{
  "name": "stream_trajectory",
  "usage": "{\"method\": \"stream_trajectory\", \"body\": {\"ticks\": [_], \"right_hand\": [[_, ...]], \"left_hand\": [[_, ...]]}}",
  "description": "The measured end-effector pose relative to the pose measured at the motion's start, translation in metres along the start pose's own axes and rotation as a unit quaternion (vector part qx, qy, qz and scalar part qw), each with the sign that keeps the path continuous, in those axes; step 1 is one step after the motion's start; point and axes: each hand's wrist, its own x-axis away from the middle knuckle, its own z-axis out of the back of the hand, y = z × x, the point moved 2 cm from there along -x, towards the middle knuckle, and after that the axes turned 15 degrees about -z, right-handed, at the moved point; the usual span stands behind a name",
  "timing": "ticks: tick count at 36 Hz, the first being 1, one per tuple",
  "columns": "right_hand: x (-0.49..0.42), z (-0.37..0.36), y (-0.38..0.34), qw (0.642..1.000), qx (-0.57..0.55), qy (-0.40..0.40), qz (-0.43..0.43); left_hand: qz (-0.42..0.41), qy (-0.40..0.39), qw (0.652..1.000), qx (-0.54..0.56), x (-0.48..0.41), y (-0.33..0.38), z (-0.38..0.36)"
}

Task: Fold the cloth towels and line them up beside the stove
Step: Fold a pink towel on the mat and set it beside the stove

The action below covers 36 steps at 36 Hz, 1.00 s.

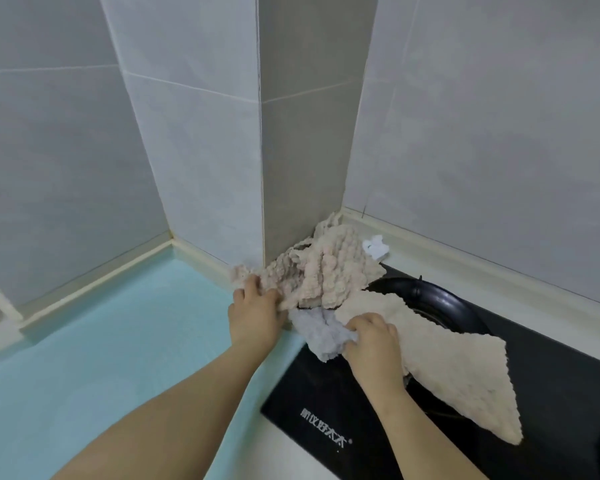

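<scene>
A heap of cloth towels lies at the foot of the tiled pillar, partly on the black stove (551, 403). A crumpled pinkish knobbly towel (329, 268) is on top of the heap. My left hand (255, 308) grips its left edge. A pale grey-blue towel (317, 332) sits under it, and my right hand (373, 342) grips that grey towel where it meets a flat beige towel (465, 375). The beige towel spreads over the stove's burner toward the right.
A light blue counter (118, 341) stretches to the left of the stove. Grey tiled walls and a jutting pillar (305, 133) close the back. A small white crumpled scrap (375, 247) lies on the ledge behind the stove. The round black burner (440, 303) shows beside the towels.
</scene>
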Motion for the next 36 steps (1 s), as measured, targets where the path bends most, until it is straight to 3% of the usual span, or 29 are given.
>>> {"method": "stream_trajectory", "body": {"ticks": [3,6,9,16,18,20,21,23,24,26,31,36], "right_hand": [[0.003,0.001,-0.008,0.998,-0.059,0.033,-0.014],[0.013,0.002,-0.030,0.993,-0.103,0.065,0.010],[0.026,0.006,-0.067,0.982,-0.154,0.087,0.063],[0.068,0.000,-0.154,0.934,-0.317,0.083,0.142],[0.079,-0.011,-0.171,0.925,-0.337,0.062,0.164],[0.087,-0.027,-0.182,0.935,-0.314,-0.010,0.167],[0.091,-0.037,-0.183,0.943,-0.285,-0.056,0.162],[0.101,-0.056,-0.181,0.951,-0.246,-0.114,0.148],[0.107,-0.061,-0.178,0.953,-0.245,-0.118,0.136],[0.111,-0.064,-0.167,0.956,-0.255,-0.106,0.096],[0.120,-0.066,-0.143,0.968,-0.231,-0.099,0.025],[0.146,-0.079,-0.139,0.946,-0.282,-0.161,0.009]], "left_hand": [[0.030,0.028,0.989,0.142,-0.004,-0.010,0.006],[0.071,0.102,0.944,0.307,-0.001,-0.014,0.028],[0.103,0.170,0.892,0.406,0.009,-0.025,0.056],[0.111,0.348,0.791,0.491,0.057,-0.078,0.132],[0.112,0.387,0.780,0.480,0.073,-0.097,0.140],[0.110,0.387,0.801,0.443,0.086,-0.118,0.139],[0.108,0.358,0.836,0.403,0.090,-0.129,0.134],[0.119,0.200,0.938,0.257,0.096,-0.149,0.119],[0.130,0.093,0.972,0.174,0.102,-0.157,0.110],[0.146,-0.033,0.985,0.092,0.111,-0.164,0.095],[0.117,0.032,0.990,0.073,0.140,-0.157,0.089],[0.111,0.083,0.987,0.082,0.159,-0.157,0.088]]}}
